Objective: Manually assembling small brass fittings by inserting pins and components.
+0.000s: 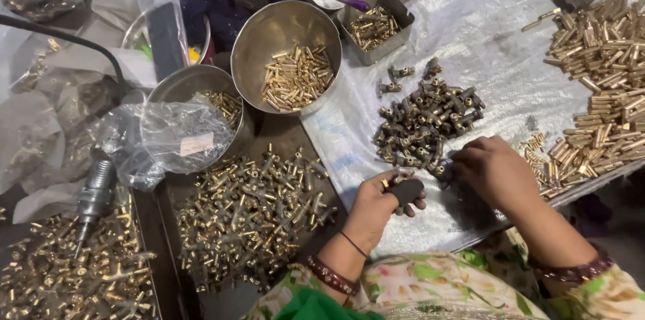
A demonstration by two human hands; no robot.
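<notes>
Left hand point(377, 206), nearest, is closed on a flat dark oval piece point(406, 191), long axis toward two o'clock.
Right hand point(494, 171) is curled at the dull brass fittings heap point(428, 122); its grip cannot be told.

The small fittings in the centre heap point(426, 122) are dull grey-brown with brass glints. The tubes at right point(601, 71) are bright golden brass. The steel bowls point(285, 31) are silver-grey. The sheet on the table point(497, 44) is pale, translucent white. The sleeves point(430, 286) carry a floral print in green, pink and cream. The pad in the left hand point(376, 209) is dark grey. The fork handle point(353, 3) is purple.
</notes>
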